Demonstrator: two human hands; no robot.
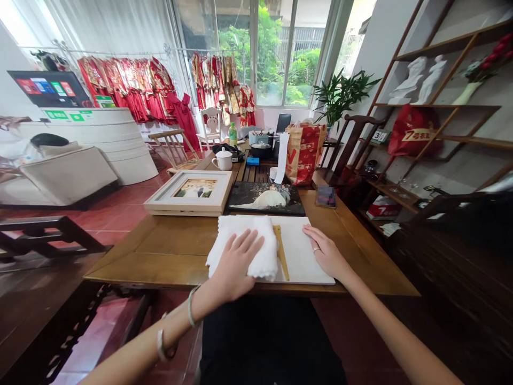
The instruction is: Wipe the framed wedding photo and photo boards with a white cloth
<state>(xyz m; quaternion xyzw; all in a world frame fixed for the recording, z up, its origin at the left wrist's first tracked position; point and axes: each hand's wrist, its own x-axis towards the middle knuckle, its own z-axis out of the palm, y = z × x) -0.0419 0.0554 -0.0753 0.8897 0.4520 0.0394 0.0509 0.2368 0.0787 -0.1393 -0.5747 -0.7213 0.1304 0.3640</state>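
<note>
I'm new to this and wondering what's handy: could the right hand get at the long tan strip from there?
Probably yes: the right hand rests on the right side of the white board, and only bare board shows between it and the tan strip.

The left hand (237, 263) lay flat, palm down, just inside the middle of the near edge of the surface (160, 259), fingers slightly spread and pointing toward the far edge. The left forearm (176, 324) slanted up from the lower left. The right hand (326, 253) rested palm down nearer the near right corner, fingers close together, angled inward; the right forearm (385, 320) stretched straight behind it.
</note>
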